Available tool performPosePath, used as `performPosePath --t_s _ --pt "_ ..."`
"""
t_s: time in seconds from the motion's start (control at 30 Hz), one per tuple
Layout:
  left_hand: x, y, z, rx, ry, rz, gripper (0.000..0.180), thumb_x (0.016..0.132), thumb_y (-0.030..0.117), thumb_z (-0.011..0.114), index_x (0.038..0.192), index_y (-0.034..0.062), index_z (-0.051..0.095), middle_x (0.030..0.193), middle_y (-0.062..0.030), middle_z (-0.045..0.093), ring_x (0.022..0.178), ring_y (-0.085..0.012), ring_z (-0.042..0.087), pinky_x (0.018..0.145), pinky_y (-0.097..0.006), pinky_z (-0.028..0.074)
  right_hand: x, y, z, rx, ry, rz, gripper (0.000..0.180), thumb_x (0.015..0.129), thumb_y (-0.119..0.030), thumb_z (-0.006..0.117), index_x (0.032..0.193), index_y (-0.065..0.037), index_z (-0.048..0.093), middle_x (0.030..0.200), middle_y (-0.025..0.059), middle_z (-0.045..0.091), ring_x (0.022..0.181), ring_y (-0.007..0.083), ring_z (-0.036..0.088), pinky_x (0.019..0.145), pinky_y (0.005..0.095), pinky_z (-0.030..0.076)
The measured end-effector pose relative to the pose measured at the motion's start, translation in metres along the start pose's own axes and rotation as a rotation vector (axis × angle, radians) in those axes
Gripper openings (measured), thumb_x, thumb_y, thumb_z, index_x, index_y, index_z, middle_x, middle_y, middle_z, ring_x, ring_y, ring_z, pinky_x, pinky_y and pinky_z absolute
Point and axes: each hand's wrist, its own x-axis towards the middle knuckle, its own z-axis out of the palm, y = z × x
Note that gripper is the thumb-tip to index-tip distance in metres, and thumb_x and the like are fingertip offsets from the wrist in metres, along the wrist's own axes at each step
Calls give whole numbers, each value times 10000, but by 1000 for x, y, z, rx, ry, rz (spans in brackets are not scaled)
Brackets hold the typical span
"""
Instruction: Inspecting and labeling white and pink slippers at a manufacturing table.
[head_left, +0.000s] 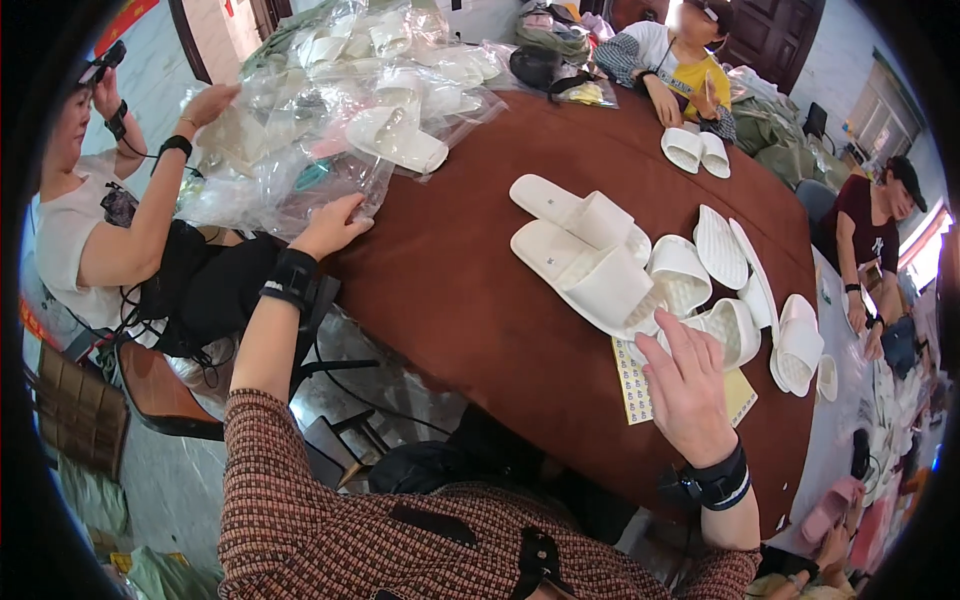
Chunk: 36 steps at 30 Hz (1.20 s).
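Note:
My left hand [335,226] is at the near edge of a pile of clear plastic bags [335,190], its fingers closed on the edge of one bag. My right hand [690,390] hovers over a yellow sheet of small round stickers [635,385], fingers apart, with nothing visible in them. Just beyond its fingertips lies a pair of white slippers [585,265], side by side, a small label on each insole. More white slippers [680,270] lie to their right, some on their sides, partly hidden by my hand.
A brown cloth covers the round table [450,290]. Bagged white slippers [400,135] heap up at the far left. A person [110,210] sits at my left, handling the plastic. Another person [690,70] sits across, near two slippers [695,150]; a third [870,240] is at the right.

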Motion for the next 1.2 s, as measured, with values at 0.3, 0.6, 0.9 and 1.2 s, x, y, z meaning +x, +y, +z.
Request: performPosePath --t_s 0.3,0.6,0.9,1.2 --pt "21 -15 0 171 -13 -21 659 830 467 686 1313 45 538 1215 -154 628 1069 -318 614 918 -436 462 -1 9 1 10 -35 27 358 777 -35 658 1132 -40 614 1263 165 550 1110 304 555 960 424 406" --pt "-19 12 -10 211 39 88 835 780 425 753 1454 87 394 1486 -149 412 1379 -359 347 1110 -495 278 17 28 23 19 -41 28 311 796 -32 630 1104 -53 596 1215 132 539 1059 262 545 919 390 398" --pt "-47 71 -30 164 113 278 708 833 343 725 1413 48 445 1442 -226 438 1338 -393 399 1093 -469 324 15 34 37 17 -70 58 302 792 -46 637 1088 -65 579 1122 102 564 1023 241 554 862 376 401" --pt "-35 200 -21 -66 -32 620 625 831 230 725 1375 40 484 1408 -210 483 1292 -384 456 1073 -445 364 5 30 29 45 -97 57 270 830 -82 636 1097 -83 595 1032 63 598 967 235 560 866 367 412"
